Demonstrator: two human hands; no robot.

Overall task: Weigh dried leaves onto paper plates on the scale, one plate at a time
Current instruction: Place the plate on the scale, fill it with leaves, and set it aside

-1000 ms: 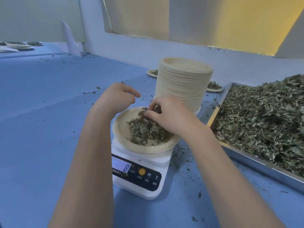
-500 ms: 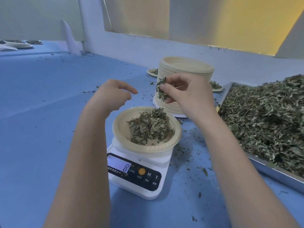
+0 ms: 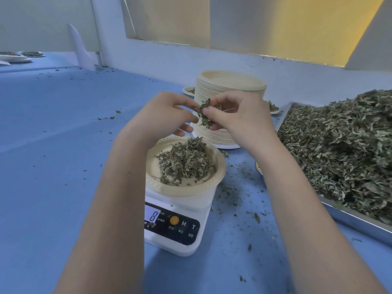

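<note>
Above the plate [image 3: 216, 166], my right hand [image 3: 239, 119] pinches a tuft [image 3: 204, 113]; left hand [image 3: 165, 115] picks at it. I'd drop crumbs slowly, watching the scale [image 3: 176, 225].

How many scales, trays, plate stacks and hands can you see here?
Scales: 1, the white scale.
Metal trays of dried leaves: 1, the tray.
Tall stacks of empty paper plates: 1, the stack.
Hands: 2, the left hand and the right hand, both pinching a leaf clump.
Total: 5.
</note>
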